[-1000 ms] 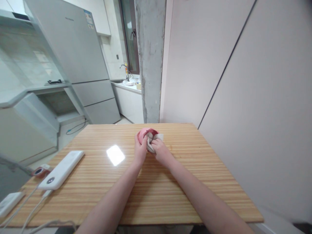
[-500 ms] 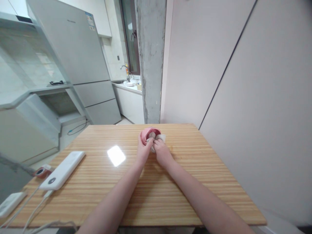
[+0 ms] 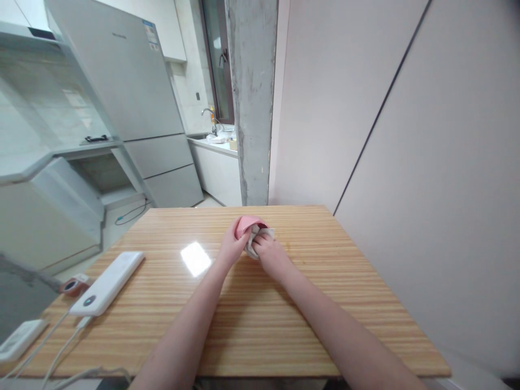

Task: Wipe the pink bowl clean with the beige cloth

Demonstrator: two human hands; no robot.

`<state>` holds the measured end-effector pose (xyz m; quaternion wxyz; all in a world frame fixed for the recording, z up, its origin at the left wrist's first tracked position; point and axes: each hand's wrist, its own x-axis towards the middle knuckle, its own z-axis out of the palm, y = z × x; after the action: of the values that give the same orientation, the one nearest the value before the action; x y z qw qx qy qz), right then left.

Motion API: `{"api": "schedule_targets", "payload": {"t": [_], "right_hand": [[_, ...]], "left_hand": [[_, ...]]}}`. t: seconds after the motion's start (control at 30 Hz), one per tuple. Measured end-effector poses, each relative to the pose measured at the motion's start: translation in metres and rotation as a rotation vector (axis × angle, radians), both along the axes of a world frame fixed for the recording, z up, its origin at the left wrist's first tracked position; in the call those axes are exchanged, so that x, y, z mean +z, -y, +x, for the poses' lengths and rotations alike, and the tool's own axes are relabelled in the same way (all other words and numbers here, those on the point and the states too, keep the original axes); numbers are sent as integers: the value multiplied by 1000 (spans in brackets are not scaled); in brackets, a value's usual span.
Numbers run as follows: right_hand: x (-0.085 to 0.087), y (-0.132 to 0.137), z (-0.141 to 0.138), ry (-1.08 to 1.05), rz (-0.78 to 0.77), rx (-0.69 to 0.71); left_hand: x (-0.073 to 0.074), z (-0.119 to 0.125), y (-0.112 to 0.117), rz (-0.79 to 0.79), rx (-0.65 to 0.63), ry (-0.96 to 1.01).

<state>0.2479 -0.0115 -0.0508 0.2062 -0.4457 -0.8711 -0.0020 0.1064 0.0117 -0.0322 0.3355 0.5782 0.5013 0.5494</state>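
On the far middle of the wooden table [image 3: 284,319] both my hands work at a small pink piece of cloth [image 3: 247,222] with a white-grey part [image 3: 255,236] tucked against it. My left hand [image 3: 230,248] is closed on the pink part from the left. My right hand [image 3: 271,253] pinches the white-grey part from the right. The two hands touch each other over the bundle, and most of it is hidden under the fingers.
A white power bank [image 3: 106,283] with cables lies at the table's left, beside a small reddish object [image 3: 73,285] and another white device [image 3: 18,338] at the left edge. A wall runs along the right. Beyond the table stand a concrete pillar [image 3: 252,103] and a fridge [image 3: 134,103].
My left hand has turned the pink cloth over so its dark inner rim no longer shows. Both hands stay in about the same spot on the table.
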Motion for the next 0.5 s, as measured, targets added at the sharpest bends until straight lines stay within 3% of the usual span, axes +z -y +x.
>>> {"api": "schedule_targets", "payload": {"t": [0.23, 0.37, 0.5], "right_hand": [[2, 2, 5, 109, -42, -24], [-7, -5, 10, 26, 12, -13], [-12, -12, 11, -51, 22, 5]], "left_hand": [[4, -3, 7, -7, 39, -131], [5, 4, 8, -92, -1, -10], [-6, 20, 11, -116, 48, 129]]}}
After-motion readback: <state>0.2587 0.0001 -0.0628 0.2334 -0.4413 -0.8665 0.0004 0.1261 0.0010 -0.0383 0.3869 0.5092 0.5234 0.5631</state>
